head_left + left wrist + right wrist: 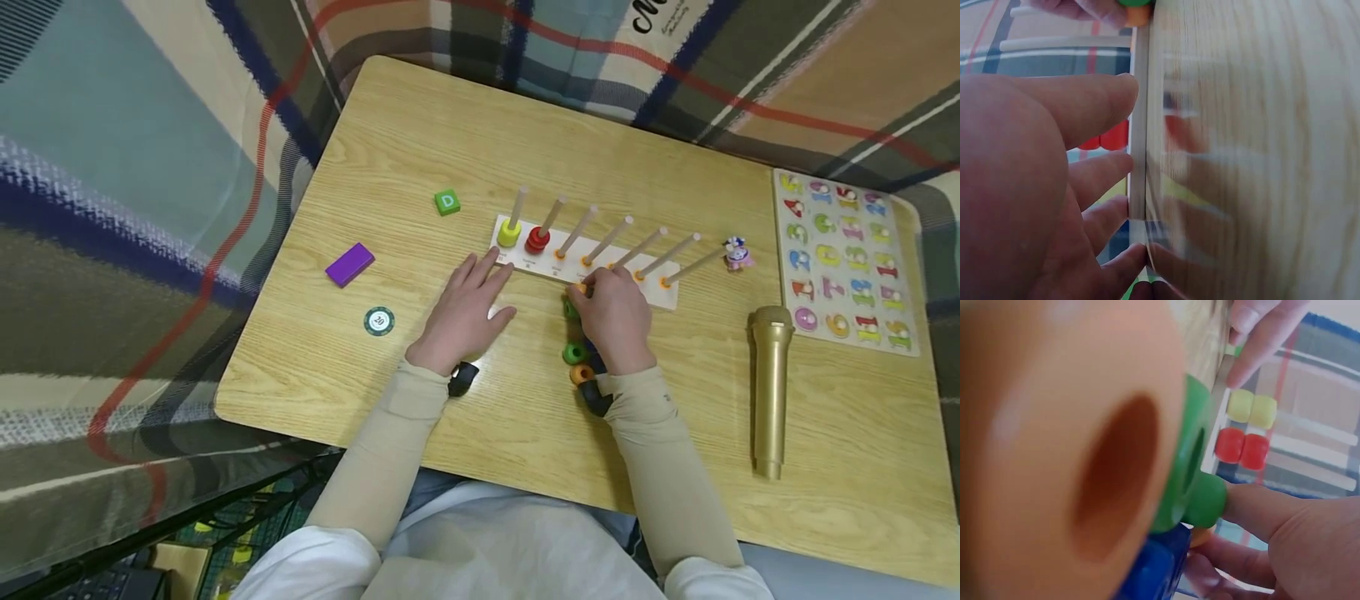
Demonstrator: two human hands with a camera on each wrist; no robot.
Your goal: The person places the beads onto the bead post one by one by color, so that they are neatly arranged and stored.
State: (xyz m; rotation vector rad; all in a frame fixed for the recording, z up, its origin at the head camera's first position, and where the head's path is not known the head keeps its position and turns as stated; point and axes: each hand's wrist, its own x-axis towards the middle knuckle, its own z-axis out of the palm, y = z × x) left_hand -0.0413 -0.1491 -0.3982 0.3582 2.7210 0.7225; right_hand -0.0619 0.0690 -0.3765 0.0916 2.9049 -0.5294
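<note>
My left hand [465,312] lies with its fingers spread, fingertips at the left front edge of a white peg board [528,265]. Two yellow beads [1252,408] are stacked on the first peg and two red beads [1242,448] on the second. Just in front of the board, my right hand [618,317] has curled fingers and pinches an orange bead [581,288]. Its thumb is right at a green bead [1205,501]. Another green bead [575,353], an orange bead [582,374] and blue beads [1157,565] lie by the right wrist, partly hidden.
Left of the board are a green D block [447,202], a purple block [350,265] and a round chip [378,321]. To the right stand a small figurine [738,253], a gold microphone [771,392] and a number-and-letter board [847,262]. Several bare pegs [647,247] rise near the right hand.
</note>
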